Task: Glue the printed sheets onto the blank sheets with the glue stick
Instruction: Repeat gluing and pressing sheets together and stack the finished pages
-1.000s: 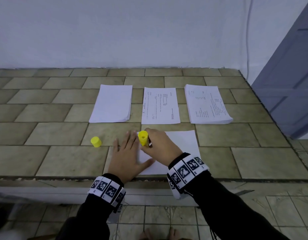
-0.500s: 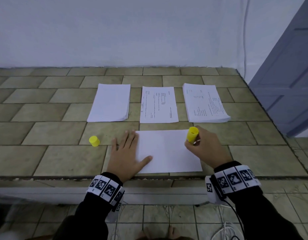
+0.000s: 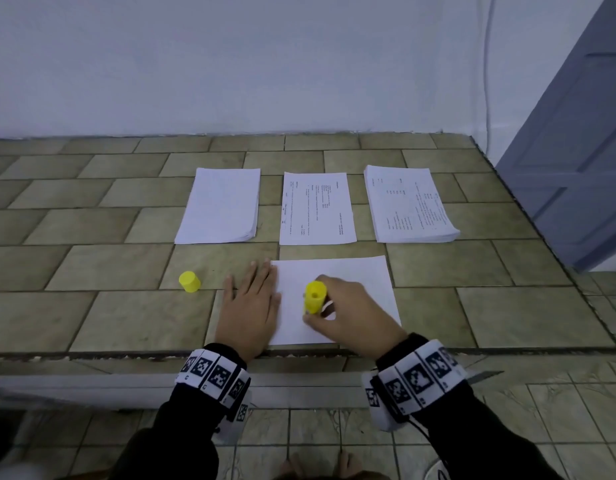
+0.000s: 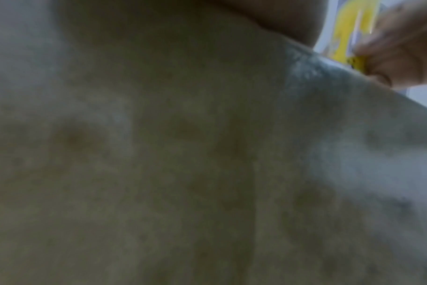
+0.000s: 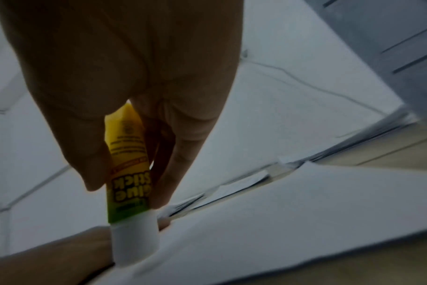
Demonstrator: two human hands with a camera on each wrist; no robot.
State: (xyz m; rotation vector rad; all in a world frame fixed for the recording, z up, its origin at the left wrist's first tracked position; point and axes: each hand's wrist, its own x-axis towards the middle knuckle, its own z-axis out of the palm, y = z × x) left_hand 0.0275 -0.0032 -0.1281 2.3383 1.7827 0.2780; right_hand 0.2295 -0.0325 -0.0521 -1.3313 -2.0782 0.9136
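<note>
A blank white sheet (image 3: 362,282) lies near the front edge of the tiled counter. My left hand (image 3: 251,306) rests flat with straight fingers on its left edge. My right hand (image 3: 341,313) grips the yellow glue stick (image 3: 315,296) upright, its white tip (image 5: 134,243) down on the sheet next to the left hand. The stick (image 4: 349,32) also shows at the top right of the left wrist view. Behind lie a stack of blank sheets (image 3: 221,206), a single printed sheet (image 3: 317,209) and a stack of printed sheets (image 3: 408,204).
The glue stick's yellow cap (image 3: 189,281) stands on the counter (image 3: 92,317) left of my left hand. A white wall rises behind the counter, and a grey-blue door (image 3: 576,150) is at the right. The counter's front edge runs just under my wrists.
My right hand has swept the glue stick from the sheet's left side to its right top corner and back to the left part. The left hand stays flat in place.
</note>
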